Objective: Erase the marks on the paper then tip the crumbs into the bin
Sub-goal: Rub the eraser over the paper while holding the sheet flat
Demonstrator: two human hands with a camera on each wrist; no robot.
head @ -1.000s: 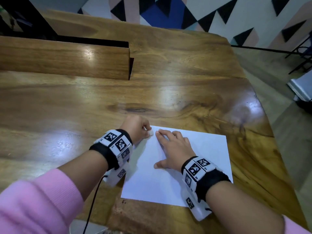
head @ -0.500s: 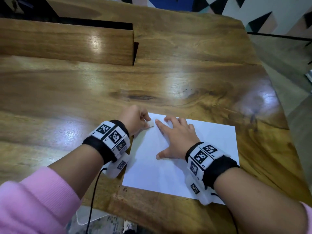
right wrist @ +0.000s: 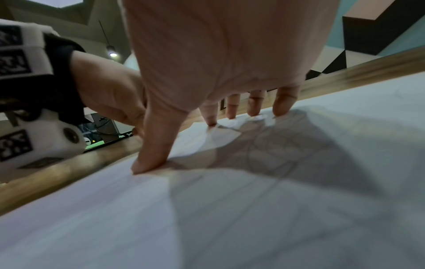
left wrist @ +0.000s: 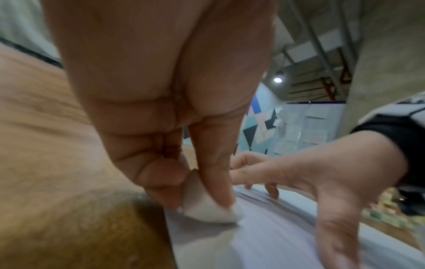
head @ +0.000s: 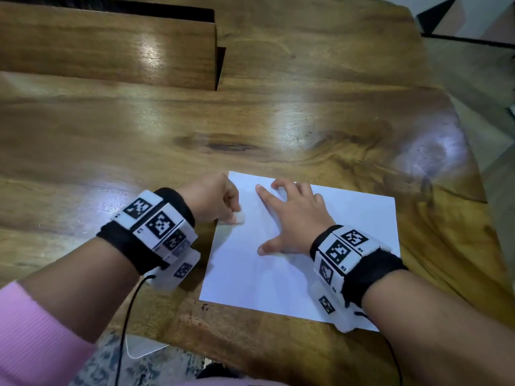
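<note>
A white sheet of paper (head: 348, 238) lies on the wooden table (head: 250, 121) near its front edge. My left hand (head: 211, 199) pinches a small white eraser (head: 239, 218) between thumb and fingers and presses it on the paper's left edge; the left wrist view shows the eraser (left wrist: 207, 209) touching the paper (left wrist: 276, 245). My right hand (head: 289, 215) lies flat and spread on the sheet, holding it down. In the right wrist view the fingertips (right wrist: 281, 107) and thumb press the paper (right wrist: 230, 218), where faint pencil lines show. No bin is in view.
A raised wooden panel (head: 111, 45) stands across the back left of the table. The table's right edge drops to a tiled floor (head: 487, 112). A black cable (head: 125, 316) hangs from my left wristband over the front edge.
My left hand has drawn the eraser back toward me along the paper's left edge, from near the far corner. The right hand stays pressed on the sheet. The head view has tilted down.
</note>
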